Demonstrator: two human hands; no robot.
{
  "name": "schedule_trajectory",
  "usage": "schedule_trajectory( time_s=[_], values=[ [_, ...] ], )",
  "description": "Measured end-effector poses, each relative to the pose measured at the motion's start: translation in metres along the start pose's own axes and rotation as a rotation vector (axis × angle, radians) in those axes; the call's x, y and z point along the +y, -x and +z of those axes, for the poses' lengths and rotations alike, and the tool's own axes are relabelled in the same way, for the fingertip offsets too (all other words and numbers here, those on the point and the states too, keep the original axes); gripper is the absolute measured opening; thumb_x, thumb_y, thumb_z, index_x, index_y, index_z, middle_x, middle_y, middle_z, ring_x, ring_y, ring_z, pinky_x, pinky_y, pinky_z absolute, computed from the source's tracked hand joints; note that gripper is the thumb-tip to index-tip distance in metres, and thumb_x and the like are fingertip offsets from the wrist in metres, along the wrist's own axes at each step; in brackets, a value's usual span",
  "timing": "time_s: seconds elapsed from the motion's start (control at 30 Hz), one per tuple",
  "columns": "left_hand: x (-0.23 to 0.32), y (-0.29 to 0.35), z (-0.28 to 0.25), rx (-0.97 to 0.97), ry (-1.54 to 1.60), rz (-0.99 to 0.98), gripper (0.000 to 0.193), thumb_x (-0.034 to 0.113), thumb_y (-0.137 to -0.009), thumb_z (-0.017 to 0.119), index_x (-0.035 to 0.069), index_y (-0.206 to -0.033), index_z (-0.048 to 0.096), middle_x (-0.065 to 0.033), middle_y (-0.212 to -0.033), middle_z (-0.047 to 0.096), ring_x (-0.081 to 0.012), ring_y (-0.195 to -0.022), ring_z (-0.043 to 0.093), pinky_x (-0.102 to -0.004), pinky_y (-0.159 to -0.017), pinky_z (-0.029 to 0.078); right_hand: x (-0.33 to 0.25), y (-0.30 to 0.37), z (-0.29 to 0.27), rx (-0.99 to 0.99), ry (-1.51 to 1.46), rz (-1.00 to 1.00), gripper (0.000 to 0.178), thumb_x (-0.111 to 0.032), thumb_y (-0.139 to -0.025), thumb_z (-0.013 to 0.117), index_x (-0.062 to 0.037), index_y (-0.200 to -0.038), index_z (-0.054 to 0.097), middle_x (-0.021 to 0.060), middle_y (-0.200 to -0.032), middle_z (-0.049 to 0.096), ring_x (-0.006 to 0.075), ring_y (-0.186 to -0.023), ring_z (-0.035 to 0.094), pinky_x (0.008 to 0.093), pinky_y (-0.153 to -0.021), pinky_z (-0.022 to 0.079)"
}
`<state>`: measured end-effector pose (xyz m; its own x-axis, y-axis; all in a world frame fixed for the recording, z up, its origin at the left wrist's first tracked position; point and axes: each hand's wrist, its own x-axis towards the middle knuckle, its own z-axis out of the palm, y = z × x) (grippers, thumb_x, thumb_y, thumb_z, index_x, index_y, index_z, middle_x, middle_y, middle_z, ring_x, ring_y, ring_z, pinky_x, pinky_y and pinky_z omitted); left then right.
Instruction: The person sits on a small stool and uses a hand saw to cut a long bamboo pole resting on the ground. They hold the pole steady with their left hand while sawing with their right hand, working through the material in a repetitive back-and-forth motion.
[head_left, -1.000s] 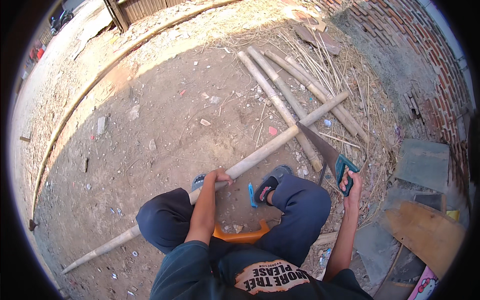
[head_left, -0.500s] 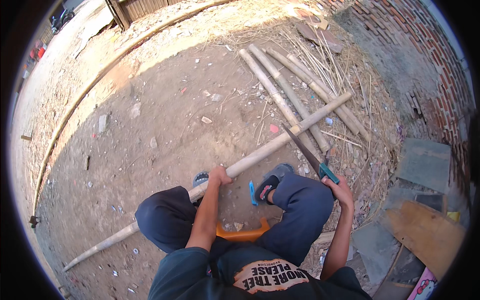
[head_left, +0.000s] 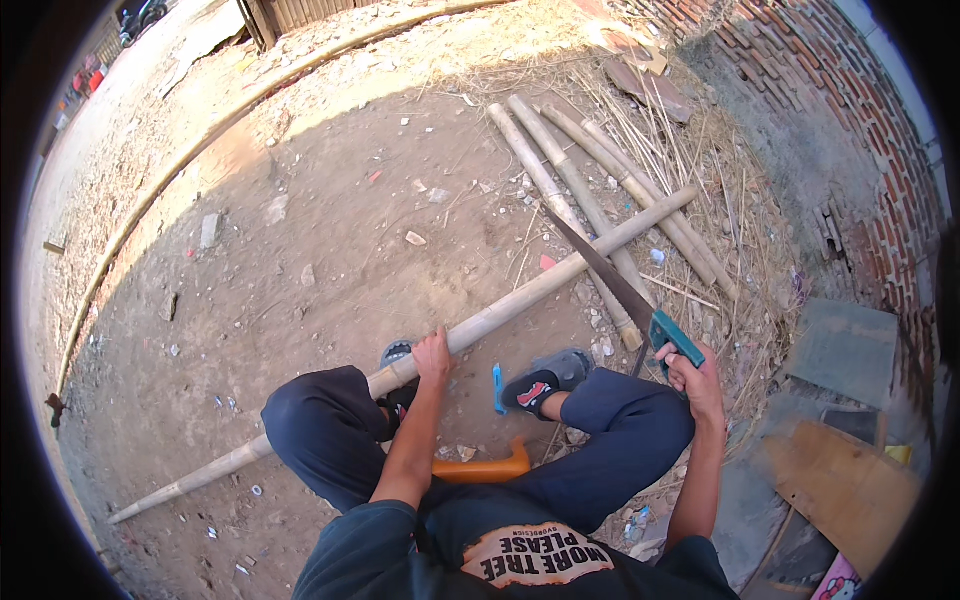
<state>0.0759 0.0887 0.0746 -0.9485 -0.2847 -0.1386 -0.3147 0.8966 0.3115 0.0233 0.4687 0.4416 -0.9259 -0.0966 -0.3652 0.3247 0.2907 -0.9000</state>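
Observation:
A long bamboo pole [head_left: 520, 297] runs slantwise from the lower left to the upper right, over my left leg's side and across other poles. My left hand [head_left: 433, 356] is closed round it near my left knee. In my right hand [head_left: 689, 378] is the teal handle of a handsaw [head_left: 612, 277]. The saw's blade lies across the pole, its tip pointing up and left; whether the teeth touch the bamboo I cannot tell. On the ground between my feet is a blue utility knife [head_left: 498, 389].
Several cut bamboo poles [head_left: 572, 172] lie beneath the far end, beside dry straw [head_left: 735, 190]. Under me is an orange stool [head_left: 490, 467]. Boards and sheets [head_left: 840, 480] lie at right, near a brick wall [head_left: 850, 120]. Another long pole [head_left: 160, 205] curves along the left.
The saw has moved forward and left across the pole, its handle now more upright. My right knee has shifted outward. My left hand keeps its hold on the bamboo.

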Motion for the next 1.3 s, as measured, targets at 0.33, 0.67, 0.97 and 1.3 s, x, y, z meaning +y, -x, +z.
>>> schedule_trajectory(
  time_s=[0.33, 0.67, 0.97, 1.3],
  values=[
    [0.0, 0.006, 0.028, 0.045, -0.052, -0.061, 0.042, 0.023, -0.077, 0.079, 0.008, -0.114, 0.063, -0.0148, -0.09, 0.074, -0.0339, -0.085, 0.075, -0.0471, -0.074, 0.057, 0.16, 0.018, 0.099, 0.124, 0.205, -0.072, 0.03, -0.02, -0.091, 0.074, 0.0032, -0.077, 0.063, -0.0007, -0.062, 0.054, 0.0073, -0.061, 0.046, 0.0303, -0.055, 0.039],
    [-0.003, -0.02, -0.002, -0.216, -0.023, -0.072, 0.037, 0.023, -0.063, 0.083, 0.009, -0.096, 0.074, -0.017, -0.093, 0.076, -0.0343, -0.089, 0.075, -0.0456, -0.074, 0.061, 0.204, 0.049, 0.119, 0.043, 0.262, -0.1, 0.03, -0.018, -0.09, 0.069, 0.0017, -0.071, 0.058, 0.0019, -0.058, 0.05, 0.0108, -0.053, 0.047, 0.0344, -0.051, 0.036],
    [0.006, -0.024, -0.014, -0.296, -0.02, -0.085, 0.034, 0.022, -0.065, 0.08, 0.01, -0.097, 0.075, -0.0167, -0.094, 0.076, -0.0342, -0.09, 0.075, -0.0458, -0.078, 0.061, 0.187, 0.062, 0.115, -0.02, 0.271, -0.085, 0.033, -0.016, -0.083, 0.075, -0.0028, -0.065, 0.051, 0.0005, -0.057, 0.048, 0.009, -0.053, 0.045, 0.0317, -0.051, 0.036],
    [0.002, -0.029, -0.017, -0.342, -0.056, -0.091, 0.036, 0.025, -0.068, 0.079, 0.012, -0.101, 0.076, -0.0168, -0.099, 0.076, -0.0333, -0.093, 0.075, -0.0446, -0.081, 0.061, 0.194, 0.027, 0.127, -0.066, 0.335, -0.067, 0.029, -0.011, -0.078, 0.072, -0.0032, -0.063, 0.048, 0.0001, -0.056, 0.047, 0.0077, -0.055, 0.044, 0.0311, -0.052, 0.037]
  ],
)
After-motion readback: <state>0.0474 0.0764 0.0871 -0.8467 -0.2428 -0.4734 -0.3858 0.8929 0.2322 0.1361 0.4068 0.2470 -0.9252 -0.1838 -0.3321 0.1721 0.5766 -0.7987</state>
